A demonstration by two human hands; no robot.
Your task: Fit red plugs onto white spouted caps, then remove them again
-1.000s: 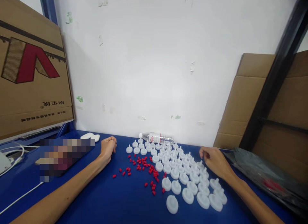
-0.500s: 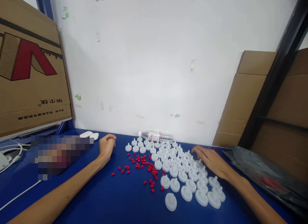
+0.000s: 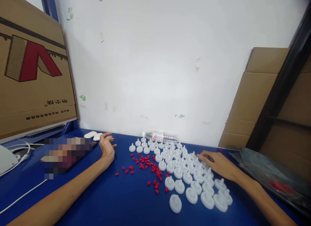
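Observation:
Several white round plastic caps [image 3: 184,174], each with a small stem, lie in rows on the blue table [image 3: 126,200]. Left of them is a scatter of small red plastic pieces [image 3: 148,164]. My right hand [image 3: 215,163] rests palm down over the caps at the right end of the rows, fingers stretched out and touching them. My left hand [image 3: 107,146] lies on the table left of the caps, palm turned up, fingers loosely apart and holding nothing.
A clear water bottle [image 3: 161,137] lies against the white wall. A large cardboard box [image 3: 34,73] stands at left, with white cables [image 3: 17,151] and a small white case [image 3: 91,135] below it. A dark plastic bag [image 3: 269,174] and cardboard sheets [image 3: 252,99] are at right.
My right hand has gone from a loose fist to flat and reached left onto the caps. My left hand has uncurled and turned palm up.

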